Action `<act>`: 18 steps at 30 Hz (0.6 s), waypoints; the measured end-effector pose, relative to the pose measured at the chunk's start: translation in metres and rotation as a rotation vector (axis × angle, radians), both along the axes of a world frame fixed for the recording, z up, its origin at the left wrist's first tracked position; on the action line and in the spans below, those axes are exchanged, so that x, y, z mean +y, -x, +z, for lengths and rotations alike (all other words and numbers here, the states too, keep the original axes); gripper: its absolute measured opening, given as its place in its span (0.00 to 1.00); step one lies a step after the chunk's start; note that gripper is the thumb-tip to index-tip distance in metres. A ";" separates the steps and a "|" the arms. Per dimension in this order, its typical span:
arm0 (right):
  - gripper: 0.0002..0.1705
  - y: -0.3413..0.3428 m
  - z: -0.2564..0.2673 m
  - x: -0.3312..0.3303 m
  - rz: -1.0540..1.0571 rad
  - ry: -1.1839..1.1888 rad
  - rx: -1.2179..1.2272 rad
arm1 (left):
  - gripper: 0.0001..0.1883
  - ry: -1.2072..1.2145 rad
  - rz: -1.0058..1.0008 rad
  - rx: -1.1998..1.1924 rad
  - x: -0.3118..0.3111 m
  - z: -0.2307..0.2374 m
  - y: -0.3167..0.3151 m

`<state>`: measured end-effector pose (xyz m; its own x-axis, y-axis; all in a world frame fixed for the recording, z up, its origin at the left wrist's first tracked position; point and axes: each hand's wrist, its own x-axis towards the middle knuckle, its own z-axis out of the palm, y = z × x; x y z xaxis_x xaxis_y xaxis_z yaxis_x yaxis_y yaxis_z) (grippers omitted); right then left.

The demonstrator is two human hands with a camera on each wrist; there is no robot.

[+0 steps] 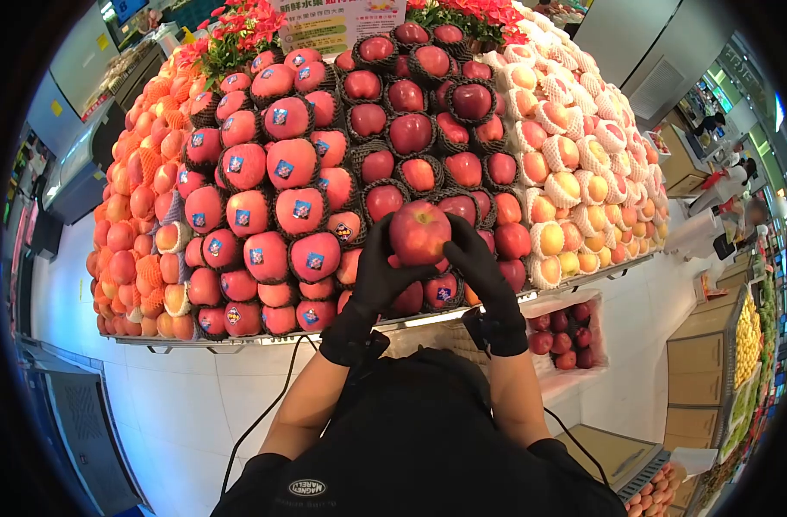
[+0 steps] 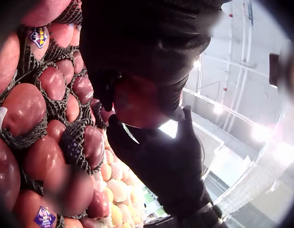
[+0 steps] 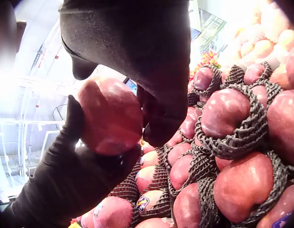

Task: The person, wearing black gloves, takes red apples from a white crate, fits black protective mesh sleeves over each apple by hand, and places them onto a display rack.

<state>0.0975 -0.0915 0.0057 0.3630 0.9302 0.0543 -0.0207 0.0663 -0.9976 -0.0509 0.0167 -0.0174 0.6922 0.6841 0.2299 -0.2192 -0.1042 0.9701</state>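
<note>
A red apple (image 1: 419, 231) with a yellowish patch round its stem hollow is held up between two black-gloved hands, with no net round it. My left hand (image 1: 379, 277) grips its left side and underside. On the other side, my right hand (image 1: 480, 265) holds it with fingers bent round it. In the right wrist view the apple (image 3: 110, 116) sits between the right hand (image 3: 132, 52) above and the left hand (image 3: 85, 173) below. Gloves partly cover and shade the apple (image 2: 137, 102) in the left wrist view.
Close in front rises a sloped display of dark red apples (image 1: 411, 134) in black foam nets. Larger stickered apples (image 1: 268, 164) fill its left, paler fruit in white nets (image 1: 562, 155) its right. A box of red apples (image 1: 566, 336) stands low at the right. Cables trail from both wrists.
</note>
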 end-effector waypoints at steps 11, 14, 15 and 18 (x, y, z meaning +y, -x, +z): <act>0.31 0.007 -0.013 0.018 -0.057 0.031 0.212 | 0.40 0.244 -0.190 -0.188 0.027 -0.001 0.006; 0.32 0.014 0.004 0.027 -0.158 0.004 0.106 | 0.33 0.162 -0.128 -0.130 0.038 -0.002 0.006; 0.32 0.015 0.009 0.029 -0.163 -0.017 0.045 | 0.31 0.114 -0.098 -0.109 0.039 0.001 0.007; 0.32 0.019 0.018 0.034 -0.211 -0.037 -0.071 | 0.26 0.180 -0.063 -0.223 0.040 0.010 0.009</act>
